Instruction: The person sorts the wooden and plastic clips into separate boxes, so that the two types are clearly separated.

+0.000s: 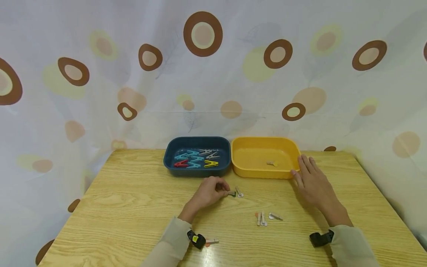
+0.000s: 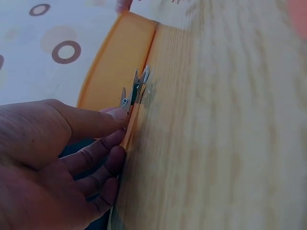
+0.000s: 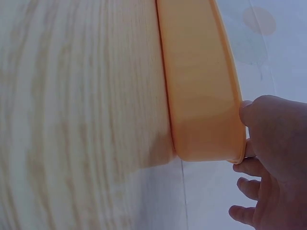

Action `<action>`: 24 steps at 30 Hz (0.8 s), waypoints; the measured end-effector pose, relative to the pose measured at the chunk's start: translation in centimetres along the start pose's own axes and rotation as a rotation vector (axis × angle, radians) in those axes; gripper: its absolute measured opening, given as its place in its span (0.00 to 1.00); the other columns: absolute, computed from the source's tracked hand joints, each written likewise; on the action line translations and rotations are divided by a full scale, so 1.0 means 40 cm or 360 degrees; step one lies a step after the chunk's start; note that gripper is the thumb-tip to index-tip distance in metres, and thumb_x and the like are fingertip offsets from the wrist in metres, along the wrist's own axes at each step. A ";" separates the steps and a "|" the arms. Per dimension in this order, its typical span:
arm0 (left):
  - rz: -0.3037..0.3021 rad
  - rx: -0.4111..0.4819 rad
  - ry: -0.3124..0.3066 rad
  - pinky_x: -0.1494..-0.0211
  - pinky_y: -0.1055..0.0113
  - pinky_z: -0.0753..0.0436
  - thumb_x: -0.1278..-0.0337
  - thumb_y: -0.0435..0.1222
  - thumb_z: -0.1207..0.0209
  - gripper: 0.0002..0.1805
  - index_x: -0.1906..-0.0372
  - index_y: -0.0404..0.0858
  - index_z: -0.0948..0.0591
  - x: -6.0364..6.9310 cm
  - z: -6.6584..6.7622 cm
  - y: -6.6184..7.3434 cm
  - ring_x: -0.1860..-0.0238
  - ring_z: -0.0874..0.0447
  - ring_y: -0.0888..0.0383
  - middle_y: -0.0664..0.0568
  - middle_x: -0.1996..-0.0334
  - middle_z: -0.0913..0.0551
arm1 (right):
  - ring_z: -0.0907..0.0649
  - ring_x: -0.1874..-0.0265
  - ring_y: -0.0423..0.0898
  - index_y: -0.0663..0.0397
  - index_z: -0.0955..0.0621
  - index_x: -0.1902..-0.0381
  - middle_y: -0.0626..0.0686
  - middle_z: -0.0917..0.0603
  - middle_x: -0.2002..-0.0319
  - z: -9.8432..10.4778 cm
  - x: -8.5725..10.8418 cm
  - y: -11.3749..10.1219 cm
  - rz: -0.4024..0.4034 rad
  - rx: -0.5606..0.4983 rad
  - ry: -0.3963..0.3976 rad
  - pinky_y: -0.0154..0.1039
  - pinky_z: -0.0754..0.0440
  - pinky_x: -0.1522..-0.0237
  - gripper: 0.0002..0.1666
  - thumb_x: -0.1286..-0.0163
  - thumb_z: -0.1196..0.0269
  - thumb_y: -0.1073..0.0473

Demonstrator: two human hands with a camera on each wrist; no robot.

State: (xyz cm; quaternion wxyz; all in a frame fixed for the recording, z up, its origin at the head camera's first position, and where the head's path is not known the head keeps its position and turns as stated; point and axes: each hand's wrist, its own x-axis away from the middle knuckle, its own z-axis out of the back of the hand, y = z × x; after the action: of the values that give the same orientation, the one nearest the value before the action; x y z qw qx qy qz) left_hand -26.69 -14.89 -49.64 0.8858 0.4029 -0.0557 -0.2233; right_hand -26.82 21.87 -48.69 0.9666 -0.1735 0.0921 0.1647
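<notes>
My left hand [image 1: 210,191] pinches a small wooden clothespin [image 1: 231,193] with a dark green decoration between thumb and fingertips, just above the table. Beside it lies another small wooden clothespin [image 1: 238,191] with a white decoration. With fingers mostly straight, my right hand [image 1: 313,183] rests against the right end of the yellow tray [image 1: 263,173]. In the right wrist view, its thumb [image 3: 245,112] touches the tray's rim. One small clothespin [image 1: 271,163] lies inside this tray. In the left wrist view, the pinched clothespin [image 2: 125,101] partly overlaps others behind it.
Left of the yellow tray, touching it, stands a dark blue tray [image 1: 197,172] holding several blue, red, yellow and grey plastic clothespins. Small wooden clothespins [image 1: 262,218] lie mid-table, with another [image 1: 276,216] to their right. One more [image 1: 212,241] lies by the left wrist strap.
</notes>
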 end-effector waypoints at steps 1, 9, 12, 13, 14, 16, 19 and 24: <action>0.0000 0.0004 -0.0001 0.61 0.70 0.22 0.40 0.28 0.31 0.04 0.64 0.40 0.12 0.000 0.000 0.000 0.68 0.22 0.64 0.58 0.70 0.16 | 0.50 0.23 0.73 0.77 0.48 0.22 0.76 0.48 0.23 0.000 0.000 0.000 -0.0001 0.0003 0.0001 0.64 0.52 0.24 0.40 0.13 0.59 0.47; -0.0008 0.0020 -0.0005 0.64 0.71 0.21 0.39 0.30 0.31 0.03 0.63 0.41 0.12 -0.001 0.001 0.002 0.69 0.22 0.63 0.59 0.71 0.16 | 0.48 0.24 0.73 0.77 0.49 0.22 0.76 0.49 0.23 -0.003 0.001 0.003 -0.0005 0.0021 -0.0001 0.65 0.50 0.25 0.41 0.13 0.58 0.47; -0.0013 0.0022 -0.0006 0.63 0.71 0.21 0.39 0.29 0.31 0.03 0.64 0.40 0.12 0.001 0.005 0.008 0.69 0.21 0.63 0.59 0.71 0.17 | 0.48 0.24 0.73 0.77 0.48 0.22 0.76 0.48 0.23 -0.002 -0.001 0.001 -0.0011 0.0020 -0.0007 0.67 0.49 0.26 0.41 0.13 0.58 0.46; -0.0015 0.0023 -0.0005 0.63 0.71 0.20 0.39 0.29 0.31 0.04 0.64 0.41 0.12 0.002 0.006 0.013 0.69 0.21 0.63 0.59 0.71 0.16 | 0.48 0.24 0.73 0.77 0.48 0.22 0.76 0.48 0.23 -0.002 -0.001 0.000 -0.0014 0.0018 -0.0010 0.67 0.49 0.26 0.41 0.13 0.58 0.46; -0.0019 0.0020 -0.0001 0.63 0.71 0.20 0.39 0.29 0.31 0.04 0.64 0.41 0.12 0.002 0.007 0.017 0.69 0.21 0.64 0.59 0.71 0.16 | 0.48 0.24 0.73 0.77 0.48 0.22 0.76 0.48 0.23 -0.001 -0.001 0.000 -0.0015 0.0020 -0.0011 0.67 0.49 0.26 0.41 0.13 0.58 0.46; -0.0027 0.0025 0.0008 0.62 0.71 0.20 0.38 0.29 0.31 0.04 0.64 0.41 0.12 0.004 0.010 0.028 0.68 0.20 0.63 0.59 0.70 0.16 | 0.48 0.24 0.73 0.77 0.48 0.22 0.76 0.47 0.23 0.000 -0.001 -0.002 -0.0016 0.0021 -0.0009 0.67 0.48 0.27 0.41 0.13 0.58 0.46; -0.0035 0.0037 0.0027 0.59 0.69 0.19 0.37 0.28 0.32 0.05 0.64 0.41 0.12 0.005 0.014 0.044 0.67 0.20 0.63 0.59 0.69 0.15 | 0.48 0.24 0.73 0.77 0.48 0.22 0.76 0.47 0.23 0.001 -0.001 -0.003 -0.0021 0.0020 -0.0011 0.68 0.47 0.27 0.41 0.14 0.58 0.46; -0.0085 0.0063 0.0054 0.59 0.69 0.19 0.35 0.28 0.34 0.05 0.64 0.42 0.12 0.003 0.020 0.064 0.66 0.20 0.63 0.59 0.69 0.15 | 0.48 0.24 0.74 0.76 0.48 0.22 0.75 0.48 0.23 0.001 -0.001 0.002 -0.0021 0.0017 -0.0015 0.68 0.48 0.27 0.41 0.13 0.58 0.46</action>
State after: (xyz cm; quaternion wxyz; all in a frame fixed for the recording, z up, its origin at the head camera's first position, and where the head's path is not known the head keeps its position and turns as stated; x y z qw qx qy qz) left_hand -25.91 -14.02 -47.20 0.8723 0.4254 -0.0343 -0.2388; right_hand -26.89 21.93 -48.68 0.9690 -0.1681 0.0874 0.1586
